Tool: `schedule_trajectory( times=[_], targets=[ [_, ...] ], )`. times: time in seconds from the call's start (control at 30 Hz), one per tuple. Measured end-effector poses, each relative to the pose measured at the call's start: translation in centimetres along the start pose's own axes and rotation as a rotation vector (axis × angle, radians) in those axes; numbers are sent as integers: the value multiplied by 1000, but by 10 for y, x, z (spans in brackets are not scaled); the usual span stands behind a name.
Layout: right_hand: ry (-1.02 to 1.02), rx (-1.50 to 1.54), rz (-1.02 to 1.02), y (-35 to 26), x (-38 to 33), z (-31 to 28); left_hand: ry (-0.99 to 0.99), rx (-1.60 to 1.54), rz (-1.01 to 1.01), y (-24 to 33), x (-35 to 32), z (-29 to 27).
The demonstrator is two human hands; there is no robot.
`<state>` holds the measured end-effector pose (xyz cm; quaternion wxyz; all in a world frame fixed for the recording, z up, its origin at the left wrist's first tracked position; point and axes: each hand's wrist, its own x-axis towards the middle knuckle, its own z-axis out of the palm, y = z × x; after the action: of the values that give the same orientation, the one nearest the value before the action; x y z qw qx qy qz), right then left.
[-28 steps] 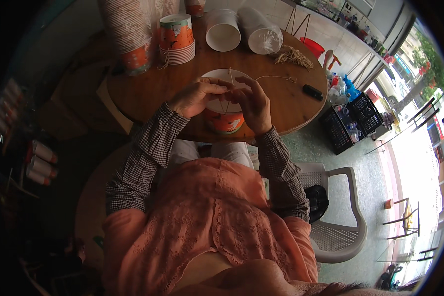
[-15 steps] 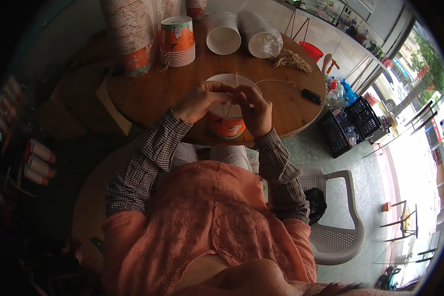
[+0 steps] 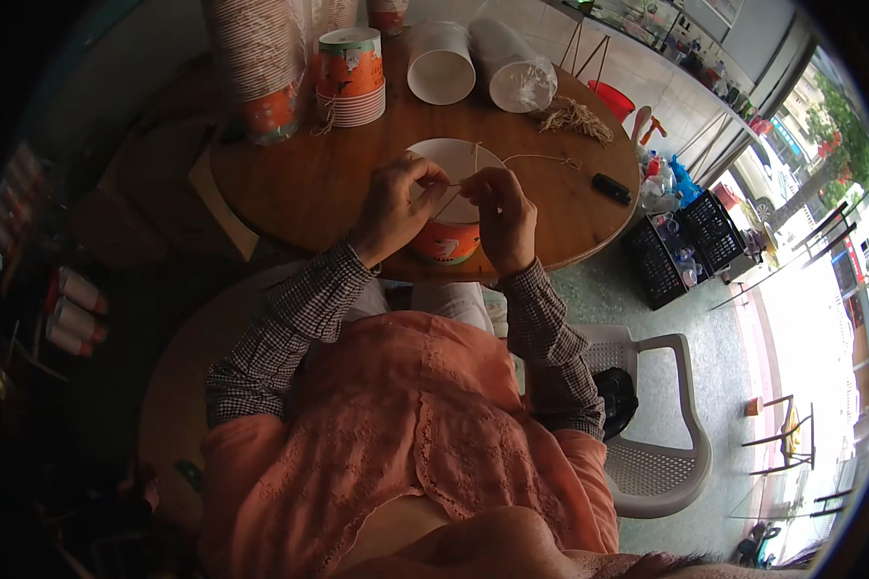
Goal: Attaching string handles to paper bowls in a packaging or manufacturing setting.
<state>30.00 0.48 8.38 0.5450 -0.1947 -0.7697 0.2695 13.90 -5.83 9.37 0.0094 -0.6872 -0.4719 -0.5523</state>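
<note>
Cup stacks [image 3: 351, 82], string bundle [image 3: 574, 118] beyond orange tub [image 3: 447, 245].

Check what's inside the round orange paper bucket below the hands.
Round orange paper bucket: pale far inner wall visible, thin tan string at the opening. Left hand and right hand block part of the interior; anything there is hidden.

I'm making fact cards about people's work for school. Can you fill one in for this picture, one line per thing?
Left hand: pinching thin string
Right hand: pinching string too
Below the hands: orange tub, white inside, open top up
Table: brown, wooden, rounded
Far side: tall stack of tubs; white tubs on their sides
Table's right side: string bundle, small black thing
Chair: grey, on the person's right
</note>
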Motion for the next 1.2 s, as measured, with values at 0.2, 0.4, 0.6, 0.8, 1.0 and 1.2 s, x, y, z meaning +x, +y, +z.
schedule_trajectory(
  times=[0.2, 0.4, 0.6, 0.8, 1.0, 1.2],
  targets=[
    [42, 14, -20, 7, -1, 1, -16, 77, 40, 6, -7, 0],
    [49, -131, 29, 6, -1, 0, 0, 285, 176, 9, -14, 3],
    [-40, -146, -38, 3, 2, 3, -51, -161, -129, -2, -14, 10],
    [-131, -117, 18, -8, 7, 1, -202, -210, -295, -9, 6, 6],
    [-176, -137, 19, -9, 13, 1, -164, -270, -227, -3, 9, 6],
    [-171, -199, 3, -17, 21, -1, -97, -156, -204, 2, 4, 5]
  ],
)
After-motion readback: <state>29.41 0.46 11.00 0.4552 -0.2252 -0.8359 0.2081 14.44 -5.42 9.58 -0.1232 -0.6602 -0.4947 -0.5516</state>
